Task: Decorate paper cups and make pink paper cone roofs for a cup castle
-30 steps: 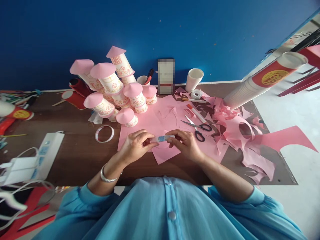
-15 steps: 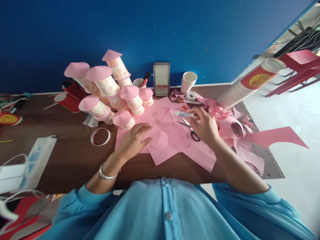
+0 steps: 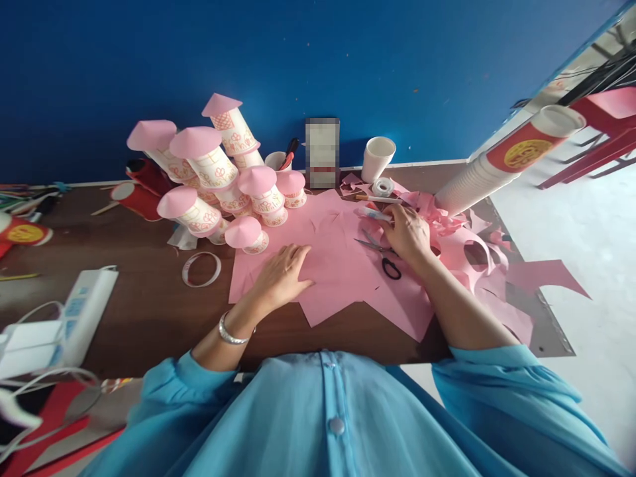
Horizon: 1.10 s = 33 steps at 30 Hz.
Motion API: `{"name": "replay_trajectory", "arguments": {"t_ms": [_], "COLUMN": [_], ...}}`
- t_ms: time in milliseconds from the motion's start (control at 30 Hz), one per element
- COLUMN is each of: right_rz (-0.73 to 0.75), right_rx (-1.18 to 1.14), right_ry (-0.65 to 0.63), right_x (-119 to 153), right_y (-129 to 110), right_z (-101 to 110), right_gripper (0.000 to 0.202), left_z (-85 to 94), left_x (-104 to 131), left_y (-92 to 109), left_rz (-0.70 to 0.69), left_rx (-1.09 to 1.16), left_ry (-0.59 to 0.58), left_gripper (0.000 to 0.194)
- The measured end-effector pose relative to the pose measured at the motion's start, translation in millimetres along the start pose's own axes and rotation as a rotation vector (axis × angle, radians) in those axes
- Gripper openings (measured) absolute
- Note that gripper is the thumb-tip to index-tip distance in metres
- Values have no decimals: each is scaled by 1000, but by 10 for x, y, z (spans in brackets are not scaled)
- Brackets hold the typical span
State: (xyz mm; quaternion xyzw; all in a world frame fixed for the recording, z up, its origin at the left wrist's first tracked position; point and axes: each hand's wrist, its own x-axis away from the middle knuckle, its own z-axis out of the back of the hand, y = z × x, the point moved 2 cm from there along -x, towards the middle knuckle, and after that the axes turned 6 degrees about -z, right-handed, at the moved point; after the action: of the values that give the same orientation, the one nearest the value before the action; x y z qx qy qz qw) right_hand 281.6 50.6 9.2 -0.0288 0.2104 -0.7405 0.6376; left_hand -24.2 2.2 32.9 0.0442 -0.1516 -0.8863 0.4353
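My right hand (image 3: pixel 408 233) is at the right of the pink paper sheets, its fingers closed on a small white-and-blue tube (image 3: pixel 373 213) that lies low over the paper. Scissors (image 3: pixel 380 248) with black handles rest just left of and under that hand. My left hand (image 3: pixel 283 277), a silver bangle at its wrist, lies on the left part of the pink paper (image 3: pixel 330 265), fingers stretched and thumb apart. Beyond it, decorated paper cups with pink cone roofs (image 3: pixel 257 180) stand stacked like towers. Whatever is under the left palm is hidden.
A tape roll (image 3: pixel 382 188), a white cup (image 3: pixel 378 159) and a phone (image 3: pixel 322 154) stand along the blue wall. Pink scraps (image 3: pixel 477 252) and a leaning cup stack (image 3: pixel 497 165) fill the right side. A white ring (image 3: pixel 201 269) and power strip (image 3: pixel 87 318) lie left.
My right hand has moved slightly right and lowered the tube toward the paper. My left hand has shifted a little right; the pink disc beside it no longer shows.
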Motion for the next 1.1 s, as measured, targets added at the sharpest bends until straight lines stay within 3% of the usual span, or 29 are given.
{"name": "replay_trajectory", "arguments": {"t_ms": [200, 333, 567, 700, 833, 967, 1033, 1100], "right_rz": [243, 368, 496, 491, 489, 387, 249, 88], "right_rx": [-115, -204, -167, -147, -221, -428, -582, -752], "right_ry": [117, -54, -246, -260, -269, -343, -415, -516], "right_x": [234, 557, 844, 874, 890, 847, 789, 724], "right_y": [-215, -495, -785, -814, -812, -793, -783, -786], "right_z": [62, 76, -9, -48, -78, -114, -113, -95], "right_gripper": [26, 17, 29, 34, 44, 28, 21, 30], "left_z": [26, 32, 28, 43, 53, 45, 54, 80], "left_x": [-130, -143, -118, -132, -140, -122, -114, -111], "left_y": [9, -40, -45, -27, -45, -88, -90, -83], "left_rz": [-8, -47, -54, -57, -16, 142, 165, 178], "left_rx": [40, 50, 88, 68, 151, 510, 750, 986], "left_ry": [-89, -78, -99, -131, -93, -25, 30, 83], "left_gripper": [53, 36, 52, 31, 24, 23, 32, 50]}}
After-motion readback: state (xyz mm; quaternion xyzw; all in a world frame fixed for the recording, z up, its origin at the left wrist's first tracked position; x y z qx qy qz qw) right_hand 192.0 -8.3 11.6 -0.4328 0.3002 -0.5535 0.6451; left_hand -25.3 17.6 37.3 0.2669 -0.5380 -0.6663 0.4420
